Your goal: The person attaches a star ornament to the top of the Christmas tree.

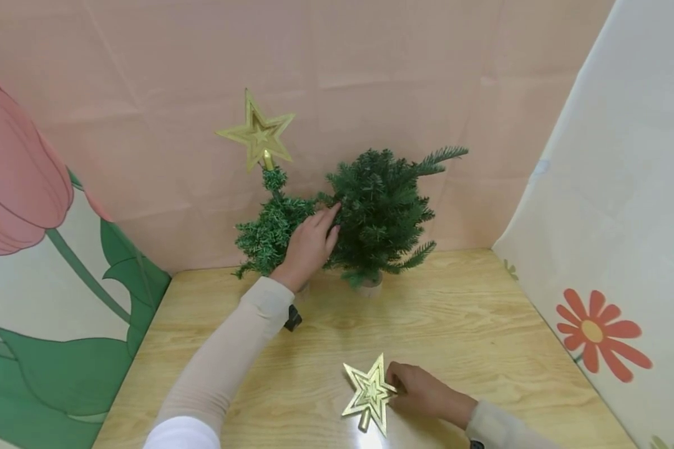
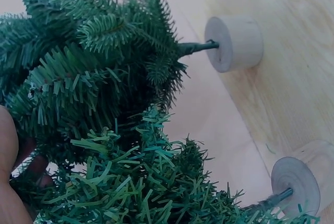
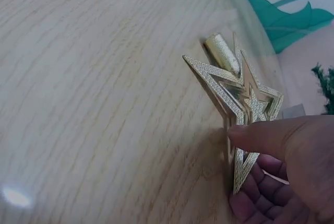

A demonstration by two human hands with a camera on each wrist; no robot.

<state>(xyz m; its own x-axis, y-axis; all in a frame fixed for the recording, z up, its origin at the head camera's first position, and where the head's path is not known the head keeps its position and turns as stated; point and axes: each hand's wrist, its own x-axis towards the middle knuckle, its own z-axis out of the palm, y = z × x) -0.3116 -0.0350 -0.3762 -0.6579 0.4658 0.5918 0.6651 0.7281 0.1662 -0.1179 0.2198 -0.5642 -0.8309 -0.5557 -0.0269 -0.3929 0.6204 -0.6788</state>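
My right hand [image 1: 424,390] pinches one point of a gold star tree topper [image 1: 372,391] low over the table near its front. In the right wrist view the thumb [image 3: 261,136] lies across the star's front, and the fingers are behind it. The topper's hollow tube [image 3: 223,52] points away from the hand. My left hand [image 1: 309,240] reaches between two small artificial Christmas trees, its fingers against the left side of the darker, fuller tree [image 1: 379,212]. Branches partly hide those fingers in the left wrist view. The lighter tree [image 1: 269,234] bears another gold star topper [image 1: 258,132].
Both trees stand on round wooden bases [image 2: 242,44] at the back of the wooden table [image 1: 455,312]. A pink cloth [image 1: 399,75] hangs behind them. Printed cloths with a tulip [image 1: 17,168] and a red flower [image 1: 592,332] line the left and right sides.
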